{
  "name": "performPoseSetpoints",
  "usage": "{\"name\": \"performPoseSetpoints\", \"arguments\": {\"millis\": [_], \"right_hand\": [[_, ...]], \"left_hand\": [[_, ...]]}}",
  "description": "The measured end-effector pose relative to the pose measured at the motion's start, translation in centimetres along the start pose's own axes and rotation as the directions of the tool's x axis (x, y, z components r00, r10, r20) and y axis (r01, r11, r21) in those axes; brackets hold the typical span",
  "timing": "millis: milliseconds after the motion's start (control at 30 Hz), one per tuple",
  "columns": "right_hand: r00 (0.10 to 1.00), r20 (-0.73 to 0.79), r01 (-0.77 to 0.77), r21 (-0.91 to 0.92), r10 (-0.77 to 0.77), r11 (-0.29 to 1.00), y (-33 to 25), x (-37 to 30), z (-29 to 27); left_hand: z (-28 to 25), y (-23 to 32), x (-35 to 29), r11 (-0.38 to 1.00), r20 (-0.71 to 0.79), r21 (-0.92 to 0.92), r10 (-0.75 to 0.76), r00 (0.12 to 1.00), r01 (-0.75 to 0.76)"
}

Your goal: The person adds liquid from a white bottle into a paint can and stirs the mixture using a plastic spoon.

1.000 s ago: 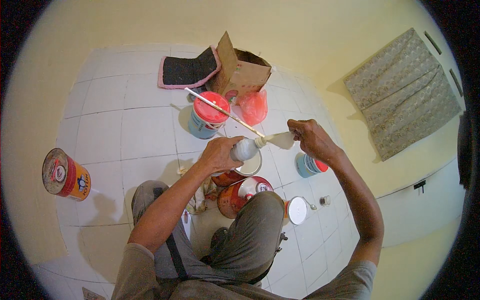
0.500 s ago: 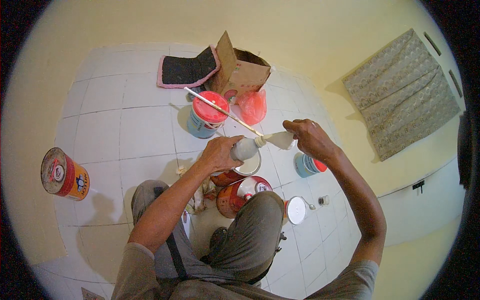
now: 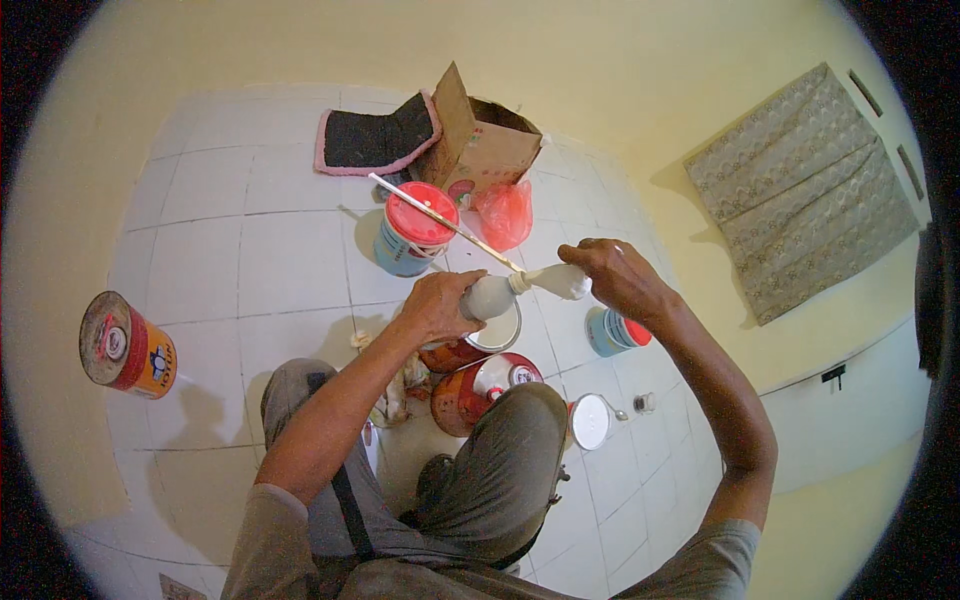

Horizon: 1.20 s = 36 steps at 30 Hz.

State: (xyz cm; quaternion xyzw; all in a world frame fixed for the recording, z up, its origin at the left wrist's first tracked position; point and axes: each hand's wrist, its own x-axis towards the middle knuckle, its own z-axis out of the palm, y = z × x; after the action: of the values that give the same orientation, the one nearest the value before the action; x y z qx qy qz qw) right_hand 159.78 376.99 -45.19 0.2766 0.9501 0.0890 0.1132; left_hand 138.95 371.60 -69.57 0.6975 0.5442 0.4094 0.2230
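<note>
clamped around the whitish bottle (image 3: 490, 298) is the left hand (image 3: 438, 307); the right hand (image 3: 625, 277) is at the far end of the pale bag (image 3: 552, 281) on its neck, whether pinching i cannot tell. bottle lies sideways, above the open can (image 3: 452, 357).

Apparently a home's room: patterned curtain (image 3: 805, 190), yellow walls (image 3: 620, 60), white tiled floor (image 3: 290, 265).

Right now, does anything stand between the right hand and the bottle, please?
Yes, the pale piece at the neck. It spans from the bottle, held in the left hand, to the right hand. The stick ends near the neck in this view, its depth unclear. Nothing else visible is between them.
</note>
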Motion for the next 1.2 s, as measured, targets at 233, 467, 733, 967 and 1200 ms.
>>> {"name": "performPoseSetpoints", "arguments": {"millis": [233,467,733,967,1200], "right_hand": [[0.997,-0.009,0.072,-0.085,-0.073,0.994,0.9,0.2,1.0],[0.995,-0.007,0.102,-0.117,-0.104,0.988,0.7,0.4,1.1],[0.984,-0.031,0.168,-0.136,-0.173,0.976,0.2,0.7,1.4],[0.979,-0.043,0.190,-0.174,-0.200,0.966,-0.1,0.7,1.4],[0.969,-0.029,0.233,-0.222,-0.246,0.947,-0.2,1.0,1.8]], "left_hand": [[-0.1,0.2,0.0,1.000,-0.008,0.003,0.001,1.000,-0.001],[-0.2,0.2,-0.1,1.000,-0.022,-0.002,0.017,1.000,-0.017],[-0.1,-0.1,0.1,1.000,0.013,0.016,0.006,1.000,-0.007],[-0.4,0.1,0.0,0.999,0.002,0.046,0.023,1.000,-0.023],[-0.3,-0.1,-0.2,0.997,-0.013,0.069,0.041,0.999,-0.040]]}}
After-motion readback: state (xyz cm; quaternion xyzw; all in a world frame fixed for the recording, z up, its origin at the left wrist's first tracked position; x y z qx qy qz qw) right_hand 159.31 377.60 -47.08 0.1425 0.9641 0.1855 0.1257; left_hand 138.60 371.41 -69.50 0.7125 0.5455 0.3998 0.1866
